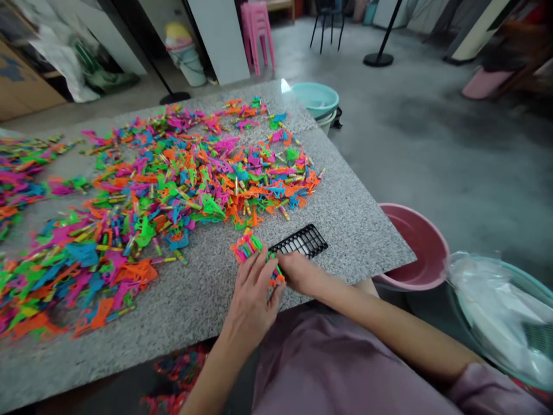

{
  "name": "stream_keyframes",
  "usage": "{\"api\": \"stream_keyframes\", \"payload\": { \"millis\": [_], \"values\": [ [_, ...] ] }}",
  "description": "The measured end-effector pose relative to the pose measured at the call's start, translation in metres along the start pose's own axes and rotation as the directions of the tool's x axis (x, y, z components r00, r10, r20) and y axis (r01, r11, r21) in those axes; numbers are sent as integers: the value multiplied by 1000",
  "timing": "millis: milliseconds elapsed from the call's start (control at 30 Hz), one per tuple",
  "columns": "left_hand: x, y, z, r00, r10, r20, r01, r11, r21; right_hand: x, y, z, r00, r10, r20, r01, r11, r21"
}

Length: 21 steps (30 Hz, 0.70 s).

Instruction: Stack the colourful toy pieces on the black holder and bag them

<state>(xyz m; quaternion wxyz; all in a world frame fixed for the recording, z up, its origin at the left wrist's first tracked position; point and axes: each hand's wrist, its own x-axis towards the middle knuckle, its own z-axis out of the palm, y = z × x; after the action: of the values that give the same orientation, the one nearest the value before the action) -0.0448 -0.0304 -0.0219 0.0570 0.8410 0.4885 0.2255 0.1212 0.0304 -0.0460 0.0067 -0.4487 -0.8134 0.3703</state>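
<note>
My left hand (254,297) lies with closed fingers over a bundle of small neon plastic toys (248,245), in green, orange, blue and pink, just above the table's near edge. Against the bundle's right side is my right hand (305,274), its fingers curled and their tips hidden, so what they pinch does not show. Directly beyond my right hand, a black plastic rack with rows of slots (313,239) rests on the granite table (354,230). A large heap of loose toys shaped like little guns (203,173) spreads in front of my hands and to the left.
Beside the table's right corner stands a red basin (425,248). Clear plastic bags (492,311) fill a green basket (531,282) at far right. A turquoise basin (315,95) stands past the table's far right side. Pink stools (259,34) are stacked in the background.
</note>
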Motion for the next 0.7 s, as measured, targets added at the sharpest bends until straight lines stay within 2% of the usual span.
{"api": "stream_keyframes", "payload": {
  "millis": [67, 100, 133, 167, 233, 267, 300, 367, 467, 533, 600, 633, 700],
  "values": [
    [0, -2, 1, 999, 35, -41, -34, 999, 38, 4, 18, -22, 998, -35, -60, 34, 999, -5],
    [1, -3, 1, 997, 51, -49, -48, 997, 65, 11, 28, -36, 988, -11, -152, 4, 999, -47],
    [2, -3, 1, 997, 61, -50, -57, 994, 91, 22, 38, -50, 963, 36, -267, -66, 993, -101],
    [3, -3, 1, 997, 63, -49, -57, 992, 112, 35, 48, -63, 913, 78, -401, -161, 971, -177],
    [4, -1, 0, 997, 42, -57, -35, 991, 128, 64, 64, -83, 834, 71, -547, -296, 894, -336],
    [4, -1, 0, 997, 27, -66, -19, 991, 131, 76, 70, -89, 833, 34, -552, -309, 856, -414],
    [4, -1, -1, 997, 16, -78, -5, 991, 132, 85, 76, -93, 859, -13, -512, -277, 829, -485],
    [1, -3, -3, 995, 12, -95, 0, 992, 128, 90, 91, -95, 907, -126, -401, -145, 801, -581],
    [-4, -8, -6, 997, 72, -29, -69, 991, 112, 65, 119, -94, 908, -276, -316, 32, 796, -605],
    [-7, -9, -9, 992, 125, 36, -128, 988, 92, 38, 136, -95, 903, -313, -293, 98, 816, -570],
    [-8, -7, -10, 986, 153, 63, -157, 985, 71, 14, 147, -95, 909, -299, -291, 117, 853, -509],
    [-8, -5, -11, 986, 156, 59, -160, 985, 62, 5, 149, -95, 905, -256, -341, 74, 882, -465],
    [-8, 0, -11, 986, 158, 50, -160, 986, 46, -7, 149, -92, 861, -54, -505, -130, 938, -321]
  ]
}}
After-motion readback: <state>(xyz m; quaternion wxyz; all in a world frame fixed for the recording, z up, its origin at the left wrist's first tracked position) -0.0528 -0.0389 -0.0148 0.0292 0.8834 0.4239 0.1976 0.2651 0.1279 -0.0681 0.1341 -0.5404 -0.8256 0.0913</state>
